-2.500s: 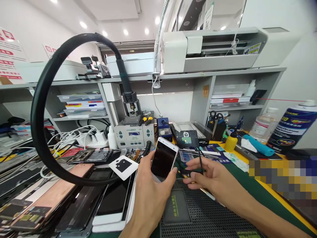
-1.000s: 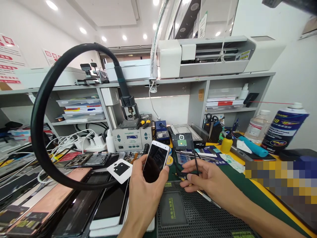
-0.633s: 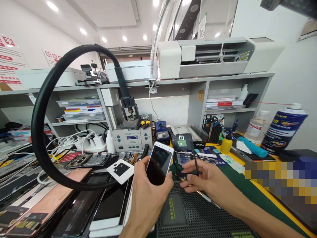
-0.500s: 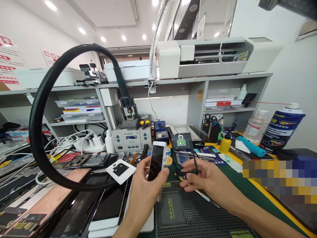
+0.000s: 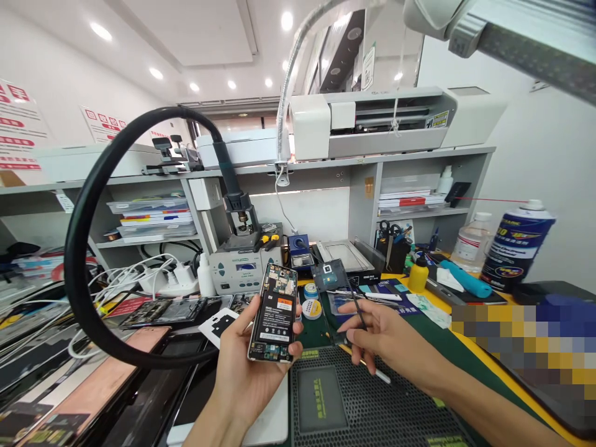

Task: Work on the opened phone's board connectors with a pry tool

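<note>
Over the bench (image 5: 308, 337), left grip (image 5: 249, 382) clasps one phone (image 5: 275, 316); right grip (image 5: 391, 335), one dark frame (image 5: 342, 281).

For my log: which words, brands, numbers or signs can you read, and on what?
"mi": battery of the phone in the left hand.
Battery's other print: too small to read.
Spray can lettering: too blurred to quote surely.
Black mat, yellow-green characters: too blurred.
Wall posters, red characters: too blurred.
Grey station, panel print: too small.
</note>
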`<control>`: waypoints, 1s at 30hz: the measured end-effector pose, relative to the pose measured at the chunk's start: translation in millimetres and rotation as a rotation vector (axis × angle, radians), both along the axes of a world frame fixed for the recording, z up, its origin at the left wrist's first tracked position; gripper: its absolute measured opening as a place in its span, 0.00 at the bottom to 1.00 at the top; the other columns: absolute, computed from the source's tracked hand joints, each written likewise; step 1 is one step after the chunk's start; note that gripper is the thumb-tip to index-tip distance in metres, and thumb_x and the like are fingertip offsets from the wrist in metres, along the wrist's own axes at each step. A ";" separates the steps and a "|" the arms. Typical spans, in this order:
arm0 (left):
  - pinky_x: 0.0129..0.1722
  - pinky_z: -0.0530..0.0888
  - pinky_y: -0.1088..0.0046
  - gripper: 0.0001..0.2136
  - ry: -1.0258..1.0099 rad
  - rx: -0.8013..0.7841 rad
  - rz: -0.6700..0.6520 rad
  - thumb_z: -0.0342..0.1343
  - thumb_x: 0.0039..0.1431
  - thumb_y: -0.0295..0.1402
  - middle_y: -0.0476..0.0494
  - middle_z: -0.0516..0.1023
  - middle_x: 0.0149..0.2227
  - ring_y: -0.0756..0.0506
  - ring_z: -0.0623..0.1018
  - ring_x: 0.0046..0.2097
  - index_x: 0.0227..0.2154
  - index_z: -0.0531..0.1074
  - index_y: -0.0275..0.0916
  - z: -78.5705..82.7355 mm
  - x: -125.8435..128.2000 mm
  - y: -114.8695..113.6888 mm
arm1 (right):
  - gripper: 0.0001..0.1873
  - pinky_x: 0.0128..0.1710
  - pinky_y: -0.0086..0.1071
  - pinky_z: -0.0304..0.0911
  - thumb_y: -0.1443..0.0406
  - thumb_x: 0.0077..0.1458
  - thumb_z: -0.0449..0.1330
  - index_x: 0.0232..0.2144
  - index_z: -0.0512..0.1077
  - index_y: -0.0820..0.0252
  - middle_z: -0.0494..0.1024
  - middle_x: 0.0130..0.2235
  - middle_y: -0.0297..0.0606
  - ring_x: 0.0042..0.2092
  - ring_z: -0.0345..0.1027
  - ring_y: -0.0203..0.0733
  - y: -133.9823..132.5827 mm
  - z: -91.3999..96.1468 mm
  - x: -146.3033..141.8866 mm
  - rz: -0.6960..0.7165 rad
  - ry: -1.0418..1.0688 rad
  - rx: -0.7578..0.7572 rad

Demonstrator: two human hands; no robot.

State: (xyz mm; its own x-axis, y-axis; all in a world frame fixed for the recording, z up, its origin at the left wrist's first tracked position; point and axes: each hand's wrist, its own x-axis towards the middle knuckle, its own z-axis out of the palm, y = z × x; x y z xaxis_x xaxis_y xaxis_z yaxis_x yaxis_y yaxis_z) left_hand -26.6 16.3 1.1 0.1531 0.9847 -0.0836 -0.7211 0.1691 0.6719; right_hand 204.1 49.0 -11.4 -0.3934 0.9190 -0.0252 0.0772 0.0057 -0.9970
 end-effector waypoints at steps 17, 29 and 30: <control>0.63 0.59 0.56 0.34 0.774 0.557 0.722 0.72 0.48 0.35 0.36 0.71 0.56 0.35 0.67 0.60 0.60 0.70 0.39 -29.1 19.4 -6.8 | 0.20 0.24 0.29 0.71 0.71 0.57 0.64 0.51 0.66 0.66 0.80 0.38 0.40 0.26 0.74 0.34 -7.8 -1.6 -20.3 0.103 0.065 -0.269; 0.33 0.76 0.69 0.19 0.071 0.132 0.258 0.53 0.68 0.47 0.41 0.77 0.46 0.47 0.78 0.38 0.49 0.72 0.36 0.8 -20.7 9.3 | 0.15 0.44 0.43 0.75 0.61 0.66 0.62 0.53 0.72 0.61 0.77 0.51 0.42 0.45 0.76 0.45 10.7 0.9 -57.3 0.003 0.088 -0.384; 0.32 0.76 0.70 0.19 -0.001 0.127 0.217 0.52 0.69 0.48 0.40 0.77 0.46 0.47 0.78 0.37 0.50 0.71 0.36 2.6 -25.4 9.8 | 0.16 0.45 0.44 0.75 0.61 0.66 0.62 0.53 0.71 0.61 0.77 0.52 0.43 0.46 0.76 0.46 11.5 0.2 -61.1 -0.003 0.087 -0.397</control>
State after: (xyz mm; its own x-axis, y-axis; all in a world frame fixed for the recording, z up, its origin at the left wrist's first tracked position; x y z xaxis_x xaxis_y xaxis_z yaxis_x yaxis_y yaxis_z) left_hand -51.9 26.1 3.7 -0.0635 0.9970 0.0434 -0.7321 -0.0761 0.6769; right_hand 143.0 60.5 -11.2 -0.4071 0.8456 -0.3454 -0.0076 -0.3813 -0.9244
